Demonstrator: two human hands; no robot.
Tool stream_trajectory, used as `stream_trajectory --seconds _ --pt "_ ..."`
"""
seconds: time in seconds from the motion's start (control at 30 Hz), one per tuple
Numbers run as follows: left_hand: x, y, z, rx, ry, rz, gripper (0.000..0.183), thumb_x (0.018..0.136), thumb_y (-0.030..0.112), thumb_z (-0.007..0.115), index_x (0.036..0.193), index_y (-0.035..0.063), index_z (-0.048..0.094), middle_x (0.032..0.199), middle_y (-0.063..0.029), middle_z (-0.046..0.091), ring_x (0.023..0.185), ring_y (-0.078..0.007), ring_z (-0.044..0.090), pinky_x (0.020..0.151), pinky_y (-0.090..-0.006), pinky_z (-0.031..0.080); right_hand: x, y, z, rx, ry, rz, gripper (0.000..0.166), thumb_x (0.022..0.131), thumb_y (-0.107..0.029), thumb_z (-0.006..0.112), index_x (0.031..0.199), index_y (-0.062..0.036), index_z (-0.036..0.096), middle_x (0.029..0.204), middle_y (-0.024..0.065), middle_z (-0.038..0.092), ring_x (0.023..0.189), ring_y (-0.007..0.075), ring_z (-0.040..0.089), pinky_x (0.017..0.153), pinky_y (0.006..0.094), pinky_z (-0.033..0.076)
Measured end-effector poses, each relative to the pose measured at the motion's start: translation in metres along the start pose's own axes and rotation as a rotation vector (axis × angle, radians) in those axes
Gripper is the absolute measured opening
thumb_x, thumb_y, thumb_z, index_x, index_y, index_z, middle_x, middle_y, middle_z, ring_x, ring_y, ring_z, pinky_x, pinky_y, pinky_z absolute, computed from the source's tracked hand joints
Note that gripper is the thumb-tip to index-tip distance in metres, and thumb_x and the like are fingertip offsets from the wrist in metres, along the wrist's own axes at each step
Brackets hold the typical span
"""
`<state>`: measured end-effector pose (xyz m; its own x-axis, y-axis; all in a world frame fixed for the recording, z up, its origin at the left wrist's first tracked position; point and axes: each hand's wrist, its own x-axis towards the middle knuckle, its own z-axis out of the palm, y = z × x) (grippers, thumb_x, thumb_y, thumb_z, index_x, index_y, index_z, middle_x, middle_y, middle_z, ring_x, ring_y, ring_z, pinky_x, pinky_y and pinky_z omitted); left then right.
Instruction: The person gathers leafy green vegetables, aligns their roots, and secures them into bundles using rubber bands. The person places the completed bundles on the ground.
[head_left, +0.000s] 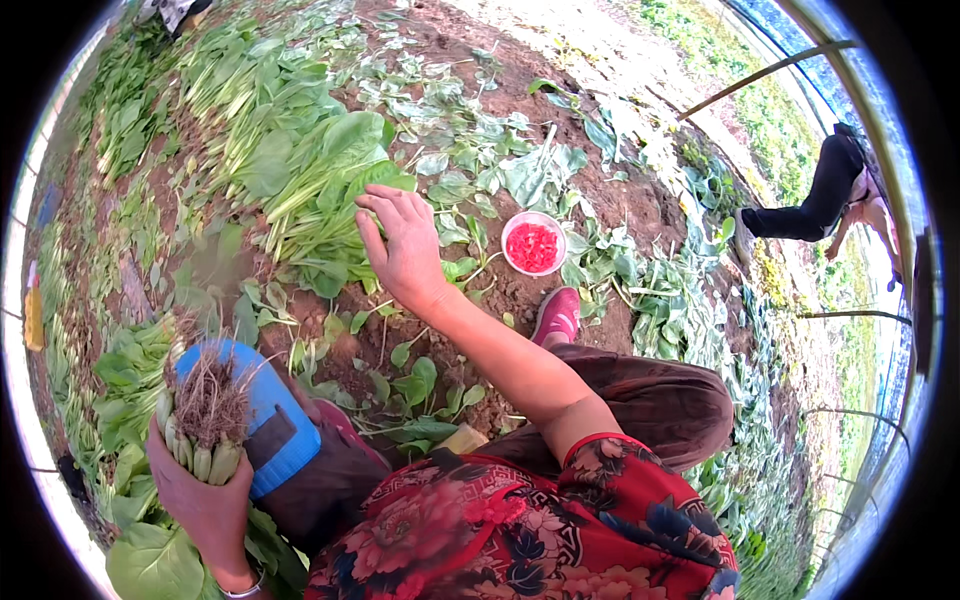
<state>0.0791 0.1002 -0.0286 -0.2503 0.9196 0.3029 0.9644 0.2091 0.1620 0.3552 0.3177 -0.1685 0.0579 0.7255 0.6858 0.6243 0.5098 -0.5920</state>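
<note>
My left hand (199, 487) grips a bunch of leafy greens (204, 450) by the stems, its dirt-brown roots turned up beside my blue knee pad (281, 420). The leaves hang below that hand. My right hand (401, 240) is raised near a long row of cut leafy greens (330, 180), fingers apart and slightly bent, with nothing seen in it. Whether it touches the leaves cannot be told. Right of it, a white round bowl (535, 244) of small red pieces stands on the soil.
Loose leaves (540, 172) litter the brown soil. My pink shoe (557, 315) is just below the bowl. A yellow object (33, 309) lies at the far left. Another person (817, 195) is at the right near curved greenhouse poles (765, 71); part of someone shows at the top left.
</note>
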Motion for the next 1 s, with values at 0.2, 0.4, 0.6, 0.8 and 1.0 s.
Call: stream_trajectory --seconds 0.2,0.4,0.6,0.8,1.0 --pt "0.014 0.015 -0.012 0.068 -0.28 -0.145 0.116 0.066 0.061 0.089 0.15 -0.002 0.041 0.139 -0.0291 0.056 0.125 -0.0429 0.059 0.102 -0.0543 0.048 -0.103 0.264 -0.077 -0.969 -0.338 0.586 0.025 0.092 -0.022 0.062 0.108 -0.0043 0.07 0.112 0.0166 0.069 0.109 0.0356 0.063 0.094 0.0486 0.051" --pt "0.018 0.034 -0.017 0.01 -0.222 -0.149 0.109 0.063 0.051 0.094 0.145 -0.0038 0.047 0.135 -0.0282 0.058 0.124 -0.0439 0.057 0.104 -0.0528 0.047 -0.141 0.281 -0.104 -0.968 -0.543 0.565 0.019 0.092 -0.019 0.061 0.104 -0.0072 0.07 0.112 0.0154 0.068 0.111 0.0335 0.063 0.093 0.0476 0.051" --pt "0.024 0.039 -0.015 -0.019 -0.219 -0.12 0.109 0.064 0.049 0.093 0.147 -0.0033 0.045 0.137 -0.0276 0.056 0.127 -0.044 0.055 0.107 -0.0521 0.045 -0.136 0.289 -0.089 -1.035 -0.629 0.445 0.018 0.094 -0.02 0.059 0.103 -0.0117 0.073 0.105 0.0102 0.072 0.106 0.0284 0.065 0.088 0.0461 0.048" --pt "0.027 0.042 -0.012 -0.037 -0.23 -0.086 0.108 0.065 0.047 0.093 0.147 -0.0033 0.044 0.138 -0.0269 0.054 0.127 -0.0433 0.054 0.108 -0.0517 0.045 -0.13 0.303 -0.09 -1.038 -0.664 0.413 0.019 0.094 -0.02 0.059 0.104 -0.0125 0.073 0.102 0.0082 0.073 0.1 0.0264 0.067 0.087 0.0446 0.048" --pt "0.029 0.044 -0.01 -0.01 -0.277 -0.109 0.109 0.067 0.044 0.093 0.15 -0.0031 0.042 0.142 -0.0264 0.053 0.13 -0.0425 0.052 0.11 -0.0508 0.043 -0.125 0.309 -0.092 -1.034 -0.645 0.405 0.023 0.093 -0.02 0.062 0.109 -0.0091 0.072 0.113 0.012 0.072 0.108 0.0276 0.068 0.089 0.0455 0.053"
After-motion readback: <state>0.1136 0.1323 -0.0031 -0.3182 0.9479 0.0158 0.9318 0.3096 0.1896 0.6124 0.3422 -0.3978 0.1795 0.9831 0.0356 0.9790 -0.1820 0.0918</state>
